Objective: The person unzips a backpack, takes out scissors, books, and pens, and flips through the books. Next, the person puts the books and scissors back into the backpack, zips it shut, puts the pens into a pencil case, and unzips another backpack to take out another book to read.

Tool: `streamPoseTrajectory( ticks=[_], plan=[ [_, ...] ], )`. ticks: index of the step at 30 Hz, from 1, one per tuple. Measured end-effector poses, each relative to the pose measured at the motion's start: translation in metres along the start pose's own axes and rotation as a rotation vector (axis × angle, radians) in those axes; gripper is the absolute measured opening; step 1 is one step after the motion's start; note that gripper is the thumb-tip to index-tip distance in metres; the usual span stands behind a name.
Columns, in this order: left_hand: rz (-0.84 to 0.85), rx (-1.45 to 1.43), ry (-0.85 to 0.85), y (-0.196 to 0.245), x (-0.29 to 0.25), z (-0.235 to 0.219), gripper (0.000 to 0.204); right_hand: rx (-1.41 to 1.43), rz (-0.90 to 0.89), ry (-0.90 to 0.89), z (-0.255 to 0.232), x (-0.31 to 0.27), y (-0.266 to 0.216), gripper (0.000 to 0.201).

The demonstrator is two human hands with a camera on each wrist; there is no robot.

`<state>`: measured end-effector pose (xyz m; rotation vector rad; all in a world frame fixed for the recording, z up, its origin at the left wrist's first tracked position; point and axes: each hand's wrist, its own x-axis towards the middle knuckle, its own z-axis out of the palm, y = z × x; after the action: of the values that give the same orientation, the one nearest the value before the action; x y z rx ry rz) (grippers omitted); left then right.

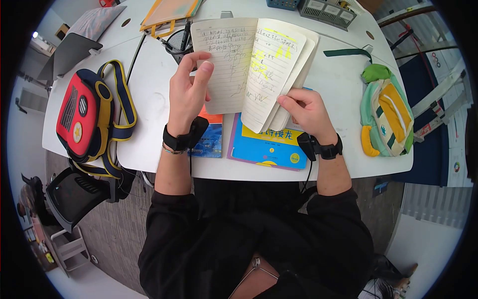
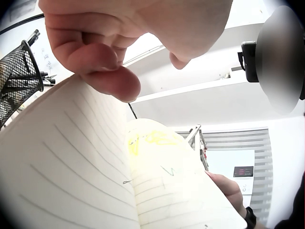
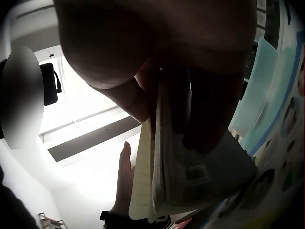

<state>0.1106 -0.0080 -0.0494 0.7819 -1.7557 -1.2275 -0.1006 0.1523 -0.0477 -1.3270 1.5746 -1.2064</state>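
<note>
An open notebook (image 1: 226, 70) with handwriting and yellow highlighter marks is held up above the desk. My right hand (image 1: 311, 112) pinches its right-hand pages near the lower outer edge, thumb in front and fingers behind; the right wrist view shows this hand (image 3: 162, 62) around the page stack (image 3: 159, 167). My left hand (image 1: 188, 94) is at the left page's outer edge, fingers loosely bent, thumb raised. In the left wrist view, fingertips of this hand (image 2: 128, 33) lie against the edge of the lined page (image 2: 71, 157).
Beneath the notebook lie a blue and yellow book (image 1: 269, 149) and another blue book (image 1: 209, 142). A mesh pen holder (image 1: 177, 42) stands behind the left hand. A red backpack (image 1: 82, 117) is on the left, a green and yellow bag (image 1: 388, 114) on the right, baskets (image 1: 326, 15) at the back.
</note>
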Motion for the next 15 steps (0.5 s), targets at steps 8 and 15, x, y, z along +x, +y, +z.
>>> streamPoseTrajectory(
  ticks=[8,15],
  plan=[
    [0.005,-0.024,-0.004,0.004,-0.001,0.002,0.035,-0.123,-0.240,0.082,0.015,0.001,0.005,0.018],
    [0.002,-0.068,-0.036,0.005,-0.003,0.003,0.034,-0.186,-0.158,0.220,0.012,0.001,-0.002,0.013]
  ],
)
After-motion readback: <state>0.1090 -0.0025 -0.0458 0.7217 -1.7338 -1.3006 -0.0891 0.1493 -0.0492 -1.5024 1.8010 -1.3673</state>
